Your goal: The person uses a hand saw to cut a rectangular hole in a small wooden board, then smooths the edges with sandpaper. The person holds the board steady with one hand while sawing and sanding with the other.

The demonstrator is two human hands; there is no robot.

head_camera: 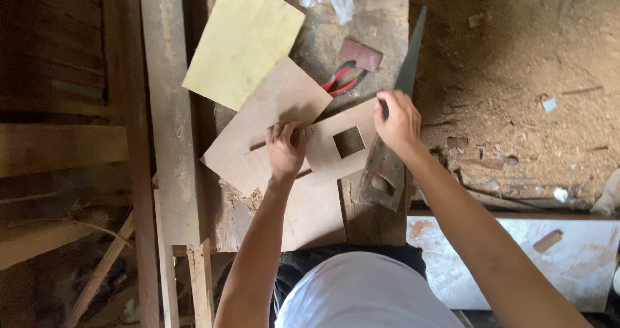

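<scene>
Left hand (286, 148) pressed flat, fingers together, on plywood piece with square cutout (336, 148). Right hand (398, 120) pinches its edge, beside handsaw (395, 128).

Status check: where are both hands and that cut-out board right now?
Left hand pressing flat on plywood piece with square hole. Right hand at its far edge, by the handsaw. Red-handled pliers lie just beyond.

Red-handled pliers (344, 81), yellow board (242, 41)
</scene>
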